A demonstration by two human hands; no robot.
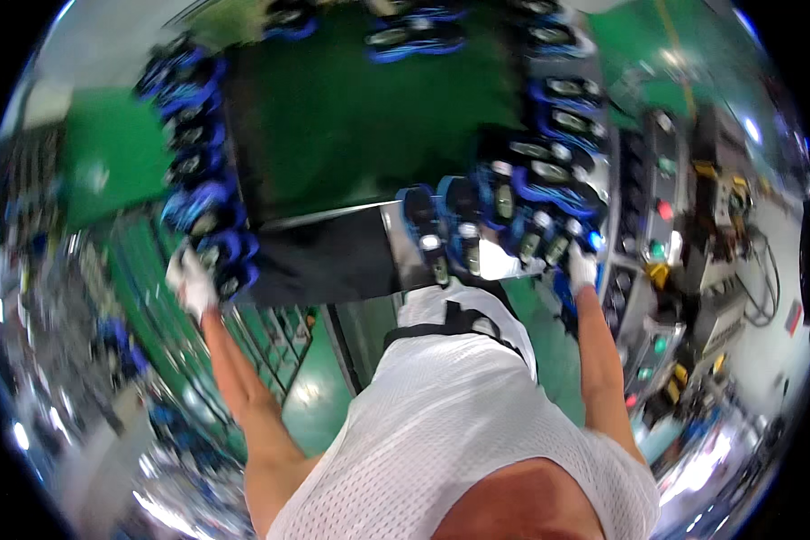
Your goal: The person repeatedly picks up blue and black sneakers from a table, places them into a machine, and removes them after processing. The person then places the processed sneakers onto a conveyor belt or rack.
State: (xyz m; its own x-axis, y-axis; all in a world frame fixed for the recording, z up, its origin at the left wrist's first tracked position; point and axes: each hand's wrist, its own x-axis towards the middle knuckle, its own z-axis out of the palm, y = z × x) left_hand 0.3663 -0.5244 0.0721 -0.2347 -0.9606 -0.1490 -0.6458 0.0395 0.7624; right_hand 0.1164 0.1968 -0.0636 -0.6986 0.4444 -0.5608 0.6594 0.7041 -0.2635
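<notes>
Left hand point(189, 281), gloved white, presses against a blue-and-black fixture point(225, 261) at the carousel's left edge; grip unclear. Right hand point(582, 267), gloved too, reaches the blue fixtures point(540, 229) on the right, beside the control panel point(661, 211); its grip is unreadable.

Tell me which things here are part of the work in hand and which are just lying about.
In hand: left hand and right hand, both gloved, on the blue-and-black parts ringing the dark green bed.
Lying about: button panel, metal rack, green floor.
</notes>
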